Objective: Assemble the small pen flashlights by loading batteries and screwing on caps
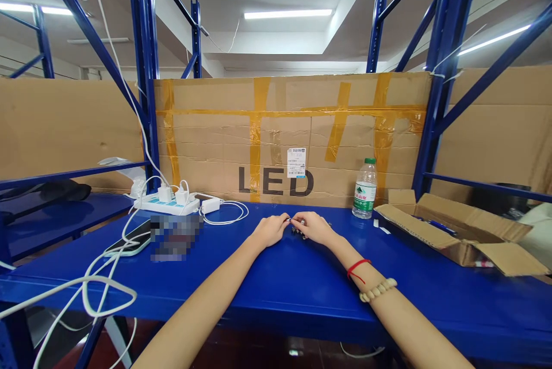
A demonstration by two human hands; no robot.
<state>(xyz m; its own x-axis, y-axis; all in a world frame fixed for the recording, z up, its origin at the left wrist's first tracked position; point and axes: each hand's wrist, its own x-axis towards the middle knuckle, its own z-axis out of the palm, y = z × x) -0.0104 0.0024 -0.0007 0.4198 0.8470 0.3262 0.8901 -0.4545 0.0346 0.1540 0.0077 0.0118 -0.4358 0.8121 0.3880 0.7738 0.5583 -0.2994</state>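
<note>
Near the middle of the blue tabletop [276, 277], my two hands meet at the fingertips. My left hand [271, 231] is pinched closed on a tiny object between the fingers, too small to name. Opposite it, my right hand [314, 227] is also closed, thumb and finger pressed together at the same spot. A few small dark metallic pieces [298, 234] lie on the table just under my right hand, partly covered by it. On my right wrist are a red cord and a beaded bracelet.
A water bottle [364, 189] with a green cap stands at the back right, beside an open cardboard box [457, 231]. At left lie a phone [129, 239], a power strip [164, 204] with plugs and loose white cables [107, 283]. A large cardboard sheet [215, 145] walls the back.
</note>
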